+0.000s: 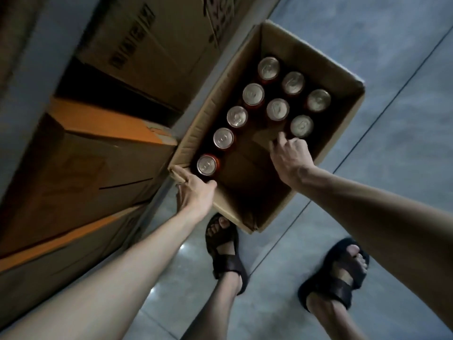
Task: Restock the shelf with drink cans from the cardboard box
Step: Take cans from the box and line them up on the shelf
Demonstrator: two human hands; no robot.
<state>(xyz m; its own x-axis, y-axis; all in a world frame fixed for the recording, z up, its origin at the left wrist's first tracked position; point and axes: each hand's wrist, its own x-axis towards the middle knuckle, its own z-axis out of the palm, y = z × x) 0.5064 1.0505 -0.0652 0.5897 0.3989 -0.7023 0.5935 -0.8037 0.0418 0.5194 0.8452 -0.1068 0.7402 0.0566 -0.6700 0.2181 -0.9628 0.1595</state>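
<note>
Hands: left hand [193, 193] grips near-left rim corner of cardboard box [345, 104]. Right hand [290, 155] inside box, fingers half-curled, empty, knuckles just beside nearest can [302, 126]. We count nine drink cans [253, 94] upright: five along left wall, four toward far right. Near part of box bottom bare. Box's left side near stacked cartons [98, 163]; open tiled floor [392, 57] right. Sandalled foot [221, 241] at near edge.

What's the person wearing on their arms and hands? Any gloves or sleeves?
No gloves and no sleeves in view: the left hand and right hand are bare, and so are both forearms. No watch or bracelet shows at either wrist. On the feet are dark brown strappy sandals.
</note>
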